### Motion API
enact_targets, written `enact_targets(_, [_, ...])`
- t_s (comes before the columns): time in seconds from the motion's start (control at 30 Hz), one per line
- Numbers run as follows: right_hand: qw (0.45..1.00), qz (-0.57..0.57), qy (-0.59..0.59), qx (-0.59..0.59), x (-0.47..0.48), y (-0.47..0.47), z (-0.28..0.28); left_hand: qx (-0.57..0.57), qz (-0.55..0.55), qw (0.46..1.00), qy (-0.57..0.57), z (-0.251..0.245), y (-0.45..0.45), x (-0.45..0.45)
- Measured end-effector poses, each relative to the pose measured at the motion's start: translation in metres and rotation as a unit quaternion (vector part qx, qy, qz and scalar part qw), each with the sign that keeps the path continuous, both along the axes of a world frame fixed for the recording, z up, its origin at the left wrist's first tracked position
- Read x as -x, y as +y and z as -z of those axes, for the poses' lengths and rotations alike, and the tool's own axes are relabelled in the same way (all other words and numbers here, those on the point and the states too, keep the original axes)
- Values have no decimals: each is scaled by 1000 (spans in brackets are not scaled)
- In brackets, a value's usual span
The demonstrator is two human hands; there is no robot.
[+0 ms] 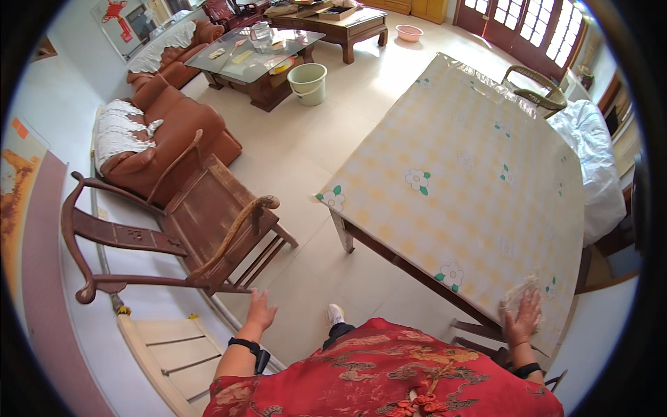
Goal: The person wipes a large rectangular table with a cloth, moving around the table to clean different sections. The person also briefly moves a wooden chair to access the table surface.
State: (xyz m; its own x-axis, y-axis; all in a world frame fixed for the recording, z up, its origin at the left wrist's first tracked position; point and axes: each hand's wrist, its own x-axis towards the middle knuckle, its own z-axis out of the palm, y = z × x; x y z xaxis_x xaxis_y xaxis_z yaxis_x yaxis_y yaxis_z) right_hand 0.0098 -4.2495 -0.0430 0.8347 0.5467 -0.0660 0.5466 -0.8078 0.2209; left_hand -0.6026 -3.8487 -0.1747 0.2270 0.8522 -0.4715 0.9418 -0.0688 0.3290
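Observation:
My right hand (522, 319) lies spread over a crumpled pale cloth (513, 299) near the close right corner of a table. A checked yellow and white tablecloth (458, 208) with white flowers and green leaves covers the tabletop. The cloth is partly hidden under the palm and fingers. My left hand (262, 311) is held in the air on the left with its fingers apart and nothing in it, in front of a worn wooden armchair (208, 203). Each wrist has a black band.
Brown leather sofas (177, 122) stand along the left wall. Beyond them are a glass-topped coffee table (250, 54) and a pale green bucket (307, 86) on the tiled floor. A wicker chair (536, 96) and a white plastic-covered object (594, 167) stand past the table's right side.

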Motion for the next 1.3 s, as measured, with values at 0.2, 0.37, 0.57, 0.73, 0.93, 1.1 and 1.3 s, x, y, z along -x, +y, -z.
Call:
enact_targets(0.2, [995,-57,56,-66,89,117,-8,-26,37,999,-29,1,89,5])
enact_targets(0.37, [990,-94,81,-73,111,196,-14,-63,97,992,-58,-4,139,-15])
enact_targets(0.57, [980,-149,120,-54,96,256,-31,-79,75,991,-79,-29,159,-48])
enact_targets(0.73, [966,-185,156,-92,51,322,-41,-79,122,989,-21,-62,180,-56])
enact_targets(0.93, [976,-129,142,-107,28,366,-38,-94,140,984,58,-66,229,-68])
enact_targets(1.1, [981,-82,110,-135,40,363,-27,-16,194,978,73,-57,307,-84])
enact_targets(1.3, [985,109,71,-116,89,373,-7,129,397,908,29,-18,409,-94])
